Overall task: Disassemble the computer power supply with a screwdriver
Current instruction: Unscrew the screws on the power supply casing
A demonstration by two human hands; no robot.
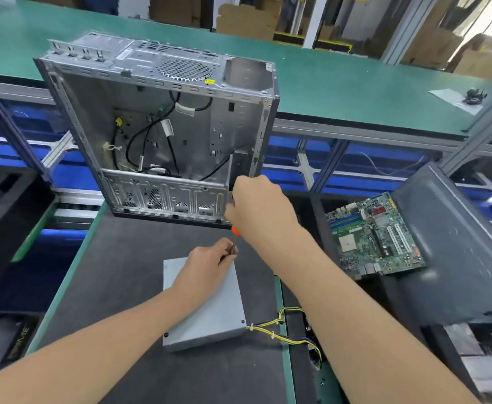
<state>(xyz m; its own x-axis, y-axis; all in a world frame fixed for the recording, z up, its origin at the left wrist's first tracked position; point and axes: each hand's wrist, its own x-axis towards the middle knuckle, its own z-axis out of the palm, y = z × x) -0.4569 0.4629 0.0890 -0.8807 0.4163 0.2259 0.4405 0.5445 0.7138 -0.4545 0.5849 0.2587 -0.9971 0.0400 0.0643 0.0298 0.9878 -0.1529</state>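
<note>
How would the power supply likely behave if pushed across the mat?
Lying flat on its broad face, the power supply should slide, not tip or roll. Its metal casing looks stiff, probably heavy. Its wire bundle looks floppy and would likely trail.

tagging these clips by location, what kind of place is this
Probably an electronics teardown or recycling workshop: a gutted computer case stands on the workbench, a loose motherboard lies to its right, and cardboard boxes line the back.
</note>
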